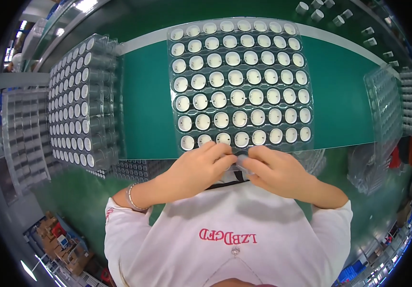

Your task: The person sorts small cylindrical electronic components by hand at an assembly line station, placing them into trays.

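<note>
A clear plastic tray lies in front of me on the green table, with rows of small round white-topped parts in its pockets. My left hand is at the tray's near edge, fingers closed in a pinch. Close beside it, my right hand is closed too, its fingertips almost meeting the left ones. A small greyish piece shows between the fingertips; its kind is too hidden to tell. The fingers partly cover the nearest row.
On the left stands a tall stack of filled clear trays. Another stack of clear trays is at the right edge. Beyond the green table, several loose white cylindrical parts stand or lie at the far right. Cardboard boxes are at lower left.
</note>
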